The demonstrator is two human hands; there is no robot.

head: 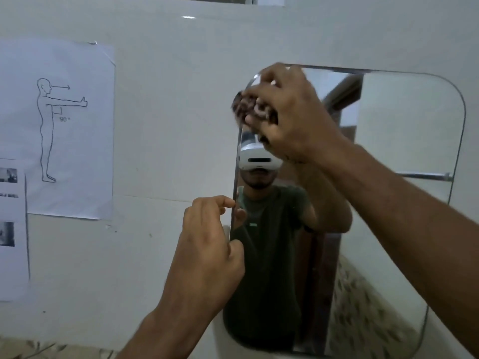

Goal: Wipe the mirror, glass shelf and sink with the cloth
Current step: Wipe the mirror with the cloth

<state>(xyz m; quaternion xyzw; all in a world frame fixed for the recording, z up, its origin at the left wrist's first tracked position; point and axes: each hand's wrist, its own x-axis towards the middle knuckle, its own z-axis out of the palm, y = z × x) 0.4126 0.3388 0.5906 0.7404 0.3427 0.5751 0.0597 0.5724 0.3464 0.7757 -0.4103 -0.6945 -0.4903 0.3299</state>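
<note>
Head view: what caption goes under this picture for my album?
Right hand presses the cloth on the mirror's top corner; left hand holds its edge.

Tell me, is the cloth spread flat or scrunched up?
Scrunched up. The cloth is a bunched wad in the right hand, against the mirror.

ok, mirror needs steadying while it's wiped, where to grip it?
Pinch the mirror by its exposed left vertical edge, from the left, as the left hand does. That edge stands off the wall, while the right hand scrubs the top-left corner with the cloth.
</note>
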